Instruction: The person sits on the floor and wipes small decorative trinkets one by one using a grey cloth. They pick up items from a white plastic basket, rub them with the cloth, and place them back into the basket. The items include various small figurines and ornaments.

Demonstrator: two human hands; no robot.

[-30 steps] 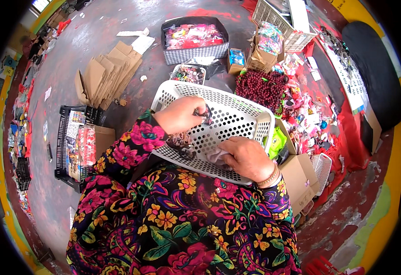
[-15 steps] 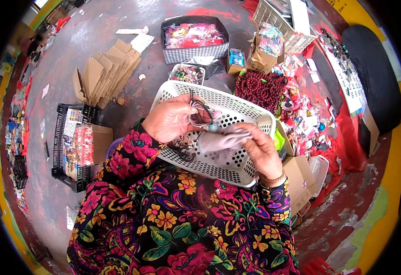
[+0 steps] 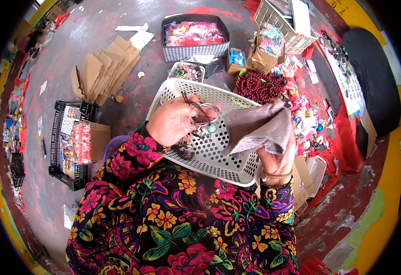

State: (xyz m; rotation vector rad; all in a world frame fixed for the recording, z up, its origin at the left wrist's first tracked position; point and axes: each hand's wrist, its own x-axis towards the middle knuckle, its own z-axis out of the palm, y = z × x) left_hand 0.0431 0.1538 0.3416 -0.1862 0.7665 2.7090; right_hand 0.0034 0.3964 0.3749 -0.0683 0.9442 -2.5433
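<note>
Over a white perforated plastic basket (image 3: 209, 170), my left hand (image 3: 174, 120) is closed on a few thin dark and pale cord bracelets (image 3: 203, 112). A round pale-teal bead (image 3: 211, 128) hangs from them beside my fingers. My right hand (image 3: 280, 160), with a beaded bracelet on its wrist, grips a grey-mauve cloth (image 3: 261, 126). The cloth spreads above the right part of the basket and hides most of those fingers. Inside the basket, a small heap of dark trinkets (image 3: 183, 149) lies under my left hand.
Ahead stand a checked bin (image 3: 193, 53) of pink packets and a small tray of trinkets (image 3: 186, 72). Dark-red bead strings (image 3: 259, 86) and mixed loose goods lie to the right. Flattened cardboard (image 3: 102, 73) and a black crate (image 3: 74, 181) are on the left.
The cloth has gone from bunched to spread out as my right hand moved right and turned. My left hand, still with the bracelets, has shifted only slightly.
</note>
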